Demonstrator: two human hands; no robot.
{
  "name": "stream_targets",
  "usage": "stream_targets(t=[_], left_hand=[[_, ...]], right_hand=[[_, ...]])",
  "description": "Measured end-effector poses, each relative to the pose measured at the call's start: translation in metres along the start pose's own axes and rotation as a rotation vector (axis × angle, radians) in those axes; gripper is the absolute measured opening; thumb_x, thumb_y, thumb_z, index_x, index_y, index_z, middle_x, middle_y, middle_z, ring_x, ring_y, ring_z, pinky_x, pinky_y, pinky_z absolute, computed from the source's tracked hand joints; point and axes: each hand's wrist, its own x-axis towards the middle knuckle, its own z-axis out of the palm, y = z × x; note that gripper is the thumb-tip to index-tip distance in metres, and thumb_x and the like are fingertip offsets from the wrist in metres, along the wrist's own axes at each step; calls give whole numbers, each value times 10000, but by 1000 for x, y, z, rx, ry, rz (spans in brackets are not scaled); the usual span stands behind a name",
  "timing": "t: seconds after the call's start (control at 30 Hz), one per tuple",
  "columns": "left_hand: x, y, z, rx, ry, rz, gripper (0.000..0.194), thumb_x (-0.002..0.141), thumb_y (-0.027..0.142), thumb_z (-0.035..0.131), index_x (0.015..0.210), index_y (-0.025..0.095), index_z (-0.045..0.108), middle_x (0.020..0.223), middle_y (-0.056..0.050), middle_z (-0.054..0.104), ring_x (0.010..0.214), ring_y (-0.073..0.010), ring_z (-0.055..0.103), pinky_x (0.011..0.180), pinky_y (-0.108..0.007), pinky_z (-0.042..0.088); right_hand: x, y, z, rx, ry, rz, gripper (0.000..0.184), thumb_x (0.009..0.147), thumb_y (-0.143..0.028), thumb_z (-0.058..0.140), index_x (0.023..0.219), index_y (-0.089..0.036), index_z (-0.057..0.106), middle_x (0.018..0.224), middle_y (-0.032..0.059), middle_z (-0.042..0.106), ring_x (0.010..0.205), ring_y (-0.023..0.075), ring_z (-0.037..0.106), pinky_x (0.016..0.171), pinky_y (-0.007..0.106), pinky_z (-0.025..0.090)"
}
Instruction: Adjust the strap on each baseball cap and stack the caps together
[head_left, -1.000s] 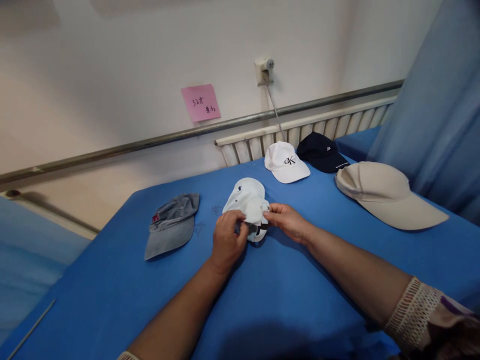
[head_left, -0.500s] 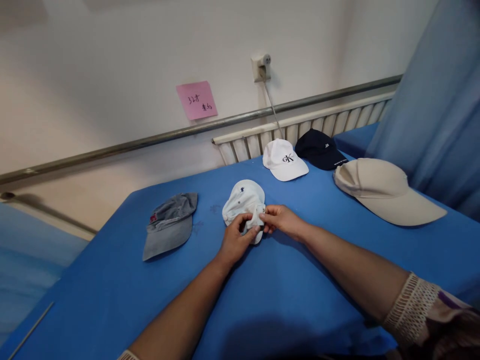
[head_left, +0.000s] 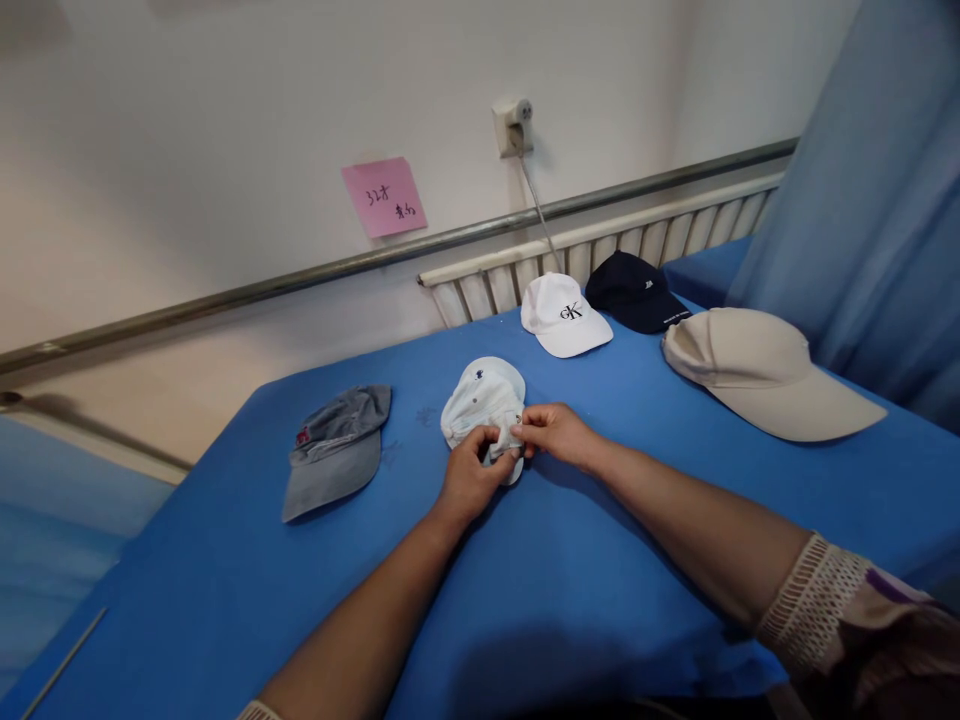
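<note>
A pale, nearly white baseball cap (head_left: 484, 392) with a small dark emblem lies on its side on the blue table cover (head_left: 547, 590). My left hand (head_left: 474, 470) grips its near edge between thumb and fingers. At the cap's right side, my right hand (head_left: 555, 435) pinches the strap area, close to a small round fastener. The fingers partly hide the strap and its end. To the left rests a grey cap (head_left: 341, 440) with a red mark, its brim facing me.
Behind stand a white cap (head_left: 566, 315) with black letters and a dark navy cap (head_left: 634, 292). A large beige cap (head_left: 765, 370) sits at the right. A metal rail (head_left: 315, 272), a radiator (head_left: 577, 260) and a pink note (head_left: 385, 197) line the wall; a blue curtain (head_left: 862, 200) hangs right.
My right fingers have shifted slightly over the strap area, covering more of the fastener. My left hand keeps its hold. The whole view has moved a little.
</note>
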Motion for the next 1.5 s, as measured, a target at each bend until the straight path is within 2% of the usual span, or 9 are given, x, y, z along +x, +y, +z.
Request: stream_targets(t=[0.37, 0.5, 0.77, 0.87, 1.0, 1.13, 1.27, 1.4, 1.5], left_hand=[[0, -1, 5, 113, 65, -7, 224, 719, 335, 661, 669, 179, 509, 624, 42, 540, 598, -115, 484, 584, -237, 372], [-1, 0, 5, 117, 66, -4, 207, 703, 316, 660, 664, 180, 509, 615, 48, 535, 592, -112, 476, 579, -236, 367], [-2, -7, -1, 36, 77, -15, 253, 707, 364, 701, 798, 162, 579, 732, 5, 619, 688, -149, 570, 653, -265, 440], [-6, -6, -4, 16, 135, 52, 303, 729, 357, 706, 935, 165, 594, 859, -27, 652, 785, -170, 613, 735, -294, 477], [-14, -1, -7, 142, 233, 233, 381, 751, 317, 707, 1082, 191, 568, 1065, -71, 641, 981, -207, 613, 873, -347, 478], [-20, 2, -9, 250, 227, 366, 356, 783, 282, 690, 1101, 199, 552, 1144, -91, 617, 1098, -227, 579, 958, -390, 457], [-20, 0, -12, 282, 208, 414, 334, 805, 237, 653, 1124, 207, 559, 1163, -96, 621, 1128, -231, 577, 991, -413, 456], [-20, -2, -14, 232, 261, 358, 310, 803, 241, 640, 1104, 206, 576, 1133, -94, 636, 1110, -234, 594, 998, -426, 461], [-19, -3, -11, -9, 302, 224, 340, 806, 281, 647, 1120, 202, 545, 1118, -96, 642, 1067, -220, 629, 959, -397, 494]], right_hand=[[2, 5, 1, -91, -49, -72, 296, 776, -410, 622, 589, -185, 577, 534, -24, 582, 524, 109, 488, 551, 242, 362], [0, 2, 1, -65, -53, -50, 353, 787, -468, 622, 585, -180, 591, 528, -15, 598, 512, 105, 500, 546, 237, 367], [-5, -7, 2, 265, -10, 107, 437, 706, -598, 664, 736, -164, 629, 591, 14, 648, 541, 145, 623, 524, 246, 426], [-8, -8, 6, 302, -17, 110, 400, 692, -556, 704, 719, -165, 619, 611, 21, 656, 571, 145, 630, 566, 259, 454], [-12, -7, 13, 279, -79, 32, 349, 694, -500, 730, 697, -172, 613, 610, 7, 637, 571, 126, 584, 606, 275, 459], [-14, -3, 18, 215, -124, -26, 304, 726, -469, 715, 704, -174, 646, 625, -15, 589, 574, 109, 525, 603, 267, 433], [-15, -2, 19, 237, -80, -26, 273, 729, -454, 726, 739, -185, 679, 672, -6, 614, 609, 115, 534, 631, 274, 440], [-18, -6, 22, 424, -33, 67, 285, 686, -398, 789, 846, -177, 706, 775, 34, 683, 684, 142, 605, 666, 287, 465], [-22, -10, 25, 613, -55, 193, 270, 707, -333, 790, 897, -160, 709, 896, 67, 700, 733, 141, 637, 669, 268, 474]])
